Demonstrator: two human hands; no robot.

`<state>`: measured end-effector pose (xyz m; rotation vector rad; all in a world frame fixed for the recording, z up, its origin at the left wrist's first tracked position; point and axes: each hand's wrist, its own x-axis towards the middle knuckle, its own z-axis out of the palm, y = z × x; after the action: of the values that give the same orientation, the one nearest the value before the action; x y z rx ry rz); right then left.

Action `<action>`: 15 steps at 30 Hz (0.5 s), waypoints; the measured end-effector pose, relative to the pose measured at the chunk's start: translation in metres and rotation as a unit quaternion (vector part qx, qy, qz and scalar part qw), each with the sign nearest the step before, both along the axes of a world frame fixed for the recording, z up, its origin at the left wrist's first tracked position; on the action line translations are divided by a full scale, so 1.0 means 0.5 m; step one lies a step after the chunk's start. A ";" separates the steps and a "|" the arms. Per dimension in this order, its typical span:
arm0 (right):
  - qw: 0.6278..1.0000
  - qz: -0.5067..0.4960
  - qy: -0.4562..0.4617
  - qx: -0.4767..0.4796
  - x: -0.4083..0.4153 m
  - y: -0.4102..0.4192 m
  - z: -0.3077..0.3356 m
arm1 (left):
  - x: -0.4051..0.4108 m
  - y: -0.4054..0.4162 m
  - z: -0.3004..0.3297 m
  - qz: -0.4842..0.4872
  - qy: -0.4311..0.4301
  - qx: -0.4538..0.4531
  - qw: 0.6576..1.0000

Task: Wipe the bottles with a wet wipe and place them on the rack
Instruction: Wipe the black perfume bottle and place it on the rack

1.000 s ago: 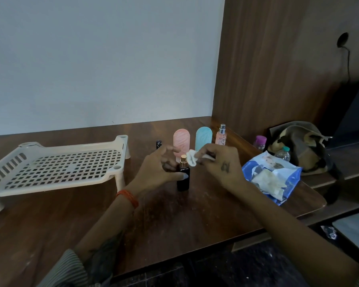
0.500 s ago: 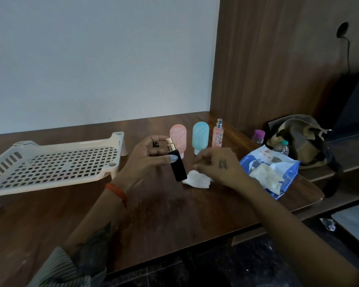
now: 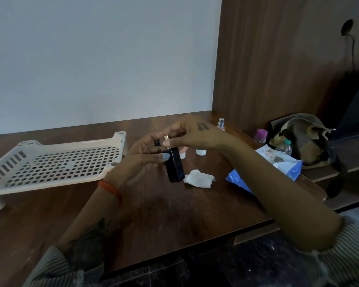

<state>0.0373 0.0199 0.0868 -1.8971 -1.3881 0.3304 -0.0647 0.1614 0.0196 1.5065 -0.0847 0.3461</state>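
The left hand (image 3: 141,156) grips the black bottle (image 3: 174,164) above the table (image 3: 174,214); the right hand (image 3: 193,133) pinches its gold top. Right of the bottle lies the wipe (image 3: 199,178); left stands the rack (image 3: 56,162). White wall and wood panel behind.

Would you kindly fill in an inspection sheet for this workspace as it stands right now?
Surface: brown wooden table, scuffed.
Job's things: black bottle held tilted above the table; crumpled wet wipe lying beside it; white rack holds no bottles; clear spray bottle and two white caps behind the hands.
Clutter: blue wipes packet, open; small black cap.
Grippers: left hand grips the black bottle's body; right hand has its fingers at the bottle's gold top.
Cables: a dark cable hangs on the wood panel.
Surroundings: bag and two small bottles on a side shelf.
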 end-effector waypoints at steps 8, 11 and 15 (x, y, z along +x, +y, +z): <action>0.997 0.007 -0.046 0.065 -0.047 0.061 0.041 | -0.083 0.088 0.071 0.019 0.007 0.075 0.997; 0.992 -0.013 -0.078 0.102 -0.067 0.108 0.053 | -0.113 0.150 0.085 0.110 -0.006 0.048 0.993; 0.985 -0.017 -0.056 0.161 -0.085 0.179 0.058 | -0.127 0.219 0.063 0.254 -0.026 0.035 0.966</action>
<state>-0.0054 0.1094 0.1157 -1.6887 -1.3864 -0.0210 -0.1283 0.2710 0.0510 1.5786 0.2571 0.8010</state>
